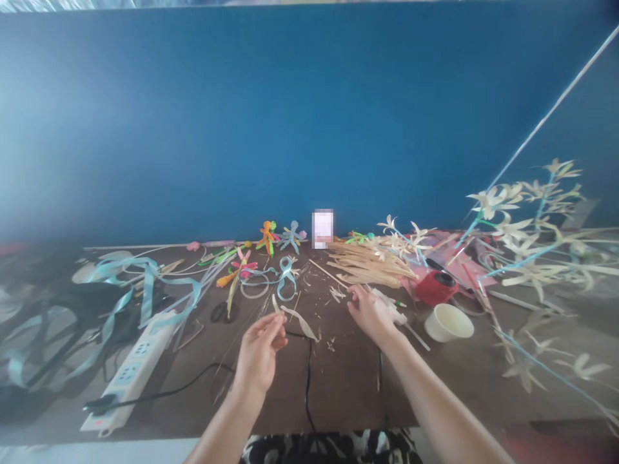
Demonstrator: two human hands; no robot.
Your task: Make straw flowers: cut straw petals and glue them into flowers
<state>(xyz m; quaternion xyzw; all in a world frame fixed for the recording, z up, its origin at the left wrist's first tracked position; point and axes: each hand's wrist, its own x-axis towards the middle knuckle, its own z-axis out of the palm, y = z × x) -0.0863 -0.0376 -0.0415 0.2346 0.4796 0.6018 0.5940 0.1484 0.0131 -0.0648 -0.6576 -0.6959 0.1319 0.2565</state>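
My left hand (260, 354) is raised over the brown table (338, 380), its fingers pinched on a thin pale leaf strip (298, 320) that curves off to the right. Stretched forward, my right hand (368, 312) rests on the table with curled fingers beside a white glue gun (391, 307); what it holds, if anything, is hidden. Just beyond it lies a heap of dried leaf strips (370, 264).
A white power strip (133, 367) with a black cable lies at the left among light blue ribbons (145, 283). Black scissors (221, 312), pipe-cleaner figures (280, 237), a red tape roll (436, 287), a white cup (447, 322) and straw flowers on blue stems (527, 251) surround the hands.
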